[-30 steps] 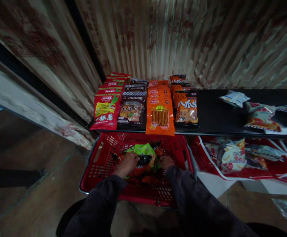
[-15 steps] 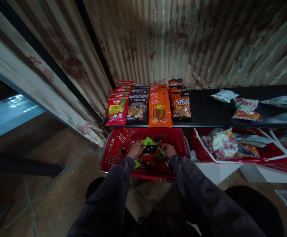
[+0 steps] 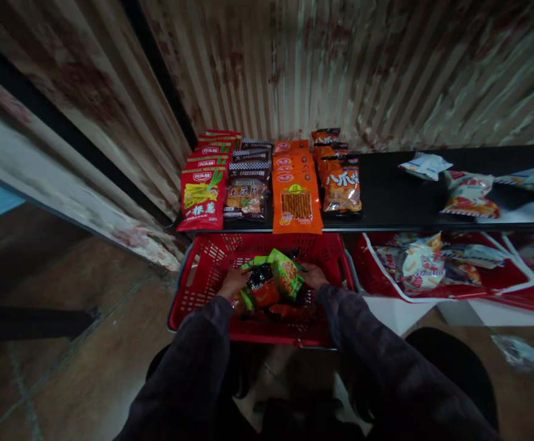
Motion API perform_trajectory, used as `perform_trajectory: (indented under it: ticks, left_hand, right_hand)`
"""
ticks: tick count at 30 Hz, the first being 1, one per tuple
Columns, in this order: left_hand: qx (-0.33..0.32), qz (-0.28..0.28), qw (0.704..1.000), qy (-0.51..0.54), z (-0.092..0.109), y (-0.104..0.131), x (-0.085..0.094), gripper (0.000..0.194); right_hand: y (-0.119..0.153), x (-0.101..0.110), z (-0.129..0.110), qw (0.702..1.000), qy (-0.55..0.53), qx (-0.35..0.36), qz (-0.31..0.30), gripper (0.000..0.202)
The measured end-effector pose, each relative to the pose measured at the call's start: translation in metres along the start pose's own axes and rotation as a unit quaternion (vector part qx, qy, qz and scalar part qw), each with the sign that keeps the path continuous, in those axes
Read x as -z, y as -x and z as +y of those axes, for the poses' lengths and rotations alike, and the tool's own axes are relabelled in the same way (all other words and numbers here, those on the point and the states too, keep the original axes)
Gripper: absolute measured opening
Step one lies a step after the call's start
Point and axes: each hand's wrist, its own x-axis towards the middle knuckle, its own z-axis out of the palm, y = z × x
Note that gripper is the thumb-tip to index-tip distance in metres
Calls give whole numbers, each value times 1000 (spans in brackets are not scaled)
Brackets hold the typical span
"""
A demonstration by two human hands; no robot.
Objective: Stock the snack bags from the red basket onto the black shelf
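Both of my hands reach into a red plastic basket (image 3: 193, 294) on the floor below the shelf's front edge. My left hand (image 3: 234, 283) lies against a black and orange snack packet (image 3: 262, 291) at the left of the heap, its fingertips hidden among the wrappers. At the right of the heap, my right hand (image 3: 313, 277) is closed at the edge of a green snack packet (image 3: 287, 274), which stands tilted up. Other dark and orange packets lie beneath, dim and partly covered.
On the black shelf (image 3: 381, 184) stand rows of red packets (image 3: 201, 197), dark packets (image 3: 247, 191), orange packets (image 3: 297, 202) and orange-black packets (image 3: 342, 187). White bags lie further right. A second red basket (image 3: 368, 269) holds more bags. A post (image 3: 157, 79) rises at left.
The green packet has come up and now shows its front between my hands. My left hand has shifted left, apart from the right one. The view has moved slightly closer.
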Motion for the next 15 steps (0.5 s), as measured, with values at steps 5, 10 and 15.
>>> perform_trajectory:
  ticks: [5,10,15]
  left_hand:
    - [11,-51,996,-70,15,-10,2,33]
    - [15,-54,993,-107,27,-1,3,40]
    - [23,-42,992,-121,39,6,5,42]
  right_hand:
    - [4,-2,7,999,-5,-22,-48,25]
    - [5,0,5,997,3,-31,-68,30]
    - [6,-2,7,996,17,-43,-71,29]
